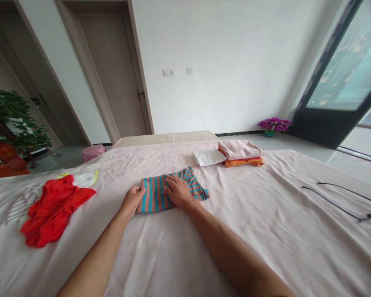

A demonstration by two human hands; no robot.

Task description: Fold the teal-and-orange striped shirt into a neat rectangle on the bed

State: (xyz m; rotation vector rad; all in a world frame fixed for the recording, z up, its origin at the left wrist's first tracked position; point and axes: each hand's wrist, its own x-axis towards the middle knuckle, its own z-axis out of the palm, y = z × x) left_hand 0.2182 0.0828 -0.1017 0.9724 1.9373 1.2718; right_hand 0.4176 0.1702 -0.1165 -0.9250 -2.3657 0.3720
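A striped garment (pixel 156 194) in blue and brownish orange lies folded on the pale pink sheet (pixel 160 255), in front of me. My left hand (pixel 134 199) pinches its left edge between thumb and fingers. Flat on top of the cloth, right of its middle, rests my right hand (pixel 178 190) with the fingers stretched out. The garment's right end fans out in a loose, slanted fold. What lies under the right palm is hidden.
Crumpled red clothing (pixel 54 210) lies at the left, beside white striped cloth (pixel 23 202). Folded clothes (pixel 241 150) are stacked at the back right, next to a white folded piece (pixel 208 157). Eyeglasses (pixel 343 202) rest at the far right. A pink stool (pixel 93 152) stands beyond the sheet.
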